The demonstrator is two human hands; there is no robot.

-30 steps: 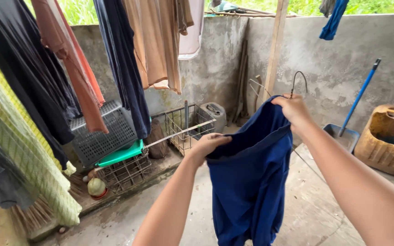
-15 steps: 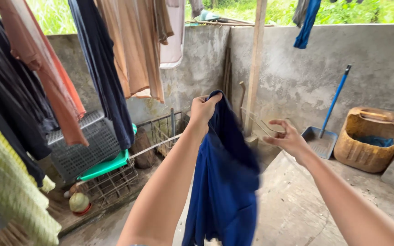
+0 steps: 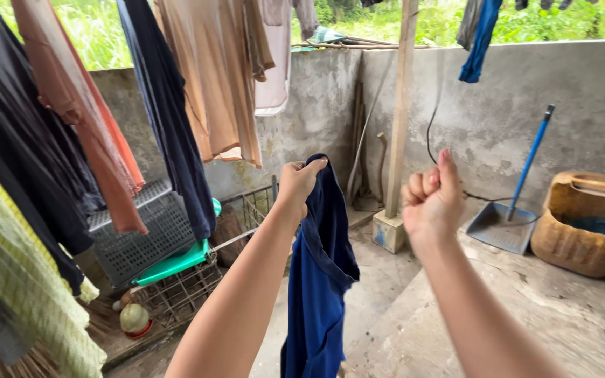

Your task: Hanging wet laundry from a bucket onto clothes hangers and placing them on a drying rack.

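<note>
Here the left hand [image 3: 297, 180] fingers pinch the blue garment [image 3: 320, 273] (hanging limp); right hand [image 3: 430, 199] fisted around a wire hanger [image 3: 430, 143].

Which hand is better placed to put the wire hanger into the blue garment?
Probably the right hand: it grips the wire hanger. The left hand holds up the blue garment.

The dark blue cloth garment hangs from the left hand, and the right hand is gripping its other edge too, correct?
Not quite. The dark blue cloth garment does hang from the left hand, but the right hand is off the cloth, closed in a fist around a thin black wire hanger. The head view shows it.
</note>
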